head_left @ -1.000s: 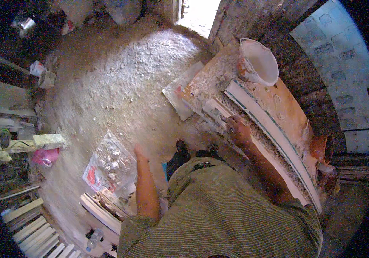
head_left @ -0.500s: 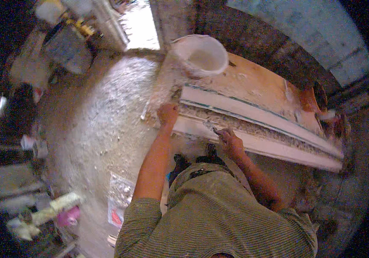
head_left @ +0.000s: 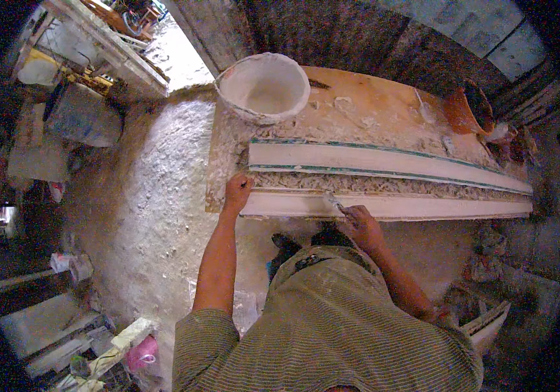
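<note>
My right hand is closed round the handle of a small flat-bladed putty knife. Its blade rests on or just over the near long white moulding, left of its middle. At that moulding's left end, my left hand is curled closed; what its fingers hold, if anything, is hidden. Beyond lies a second long white strip with green edges, parallel to the first. Crumbly grey-white debris fills the gap between the two.
A white bucket stands at the far left of the plaster-smeared wooden tabletop. An orange bucket lies tipped at the far right. White dust covers the floor to the left. A pink bag sits at the lower left.
The view has turned, so the tabletop and strips lie more level and the white bucket appears further left. Both hands stay closed at the near moulding, the putty knife still in my right.
</note>
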### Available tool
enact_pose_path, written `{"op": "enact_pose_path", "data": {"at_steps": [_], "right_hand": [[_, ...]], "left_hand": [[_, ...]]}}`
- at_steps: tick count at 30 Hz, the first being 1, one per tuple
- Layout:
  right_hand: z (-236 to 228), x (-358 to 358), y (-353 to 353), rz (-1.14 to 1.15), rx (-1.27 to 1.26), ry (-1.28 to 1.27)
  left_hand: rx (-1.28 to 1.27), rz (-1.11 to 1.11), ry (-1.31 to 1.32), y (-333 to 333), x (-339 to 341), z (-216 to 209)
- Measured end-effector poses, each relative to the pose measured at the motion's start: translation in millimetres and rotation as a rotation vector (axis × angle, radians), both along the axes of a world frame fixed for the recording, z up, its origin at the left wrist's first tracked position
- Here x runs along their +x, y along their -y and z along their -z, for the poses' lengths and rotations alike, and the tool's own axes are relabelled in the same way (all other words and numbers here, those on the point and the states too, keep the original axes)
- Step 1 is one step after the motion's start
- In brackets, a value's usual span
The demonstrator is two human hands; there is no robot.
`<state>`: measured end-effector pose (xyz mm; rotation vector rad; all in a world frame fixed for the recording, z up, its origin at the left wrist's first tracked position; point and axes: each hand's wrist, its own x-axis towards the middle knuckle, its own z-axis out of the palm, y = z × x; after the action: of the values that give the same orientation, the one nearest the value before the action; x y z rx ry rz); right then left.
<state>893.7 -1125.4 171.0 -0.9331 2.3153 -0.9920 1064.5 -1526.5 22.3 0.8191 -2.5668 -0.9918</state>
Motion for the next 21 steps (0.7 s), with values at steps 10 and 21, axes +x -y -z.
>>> {"op": "enact_pose_path", "data": {"at_steps": [10, 21], "right_hand": [[-1, -12, 15, -0.129, 0.105, -0.157], [7, 4, 59, -0.394, 0.022, -0.051]], "left_hand": [[0.225, -0.296, -0.327, 6, 19, 15], [0.202, -0.461, -0.076, -57, 72, -29]]}}
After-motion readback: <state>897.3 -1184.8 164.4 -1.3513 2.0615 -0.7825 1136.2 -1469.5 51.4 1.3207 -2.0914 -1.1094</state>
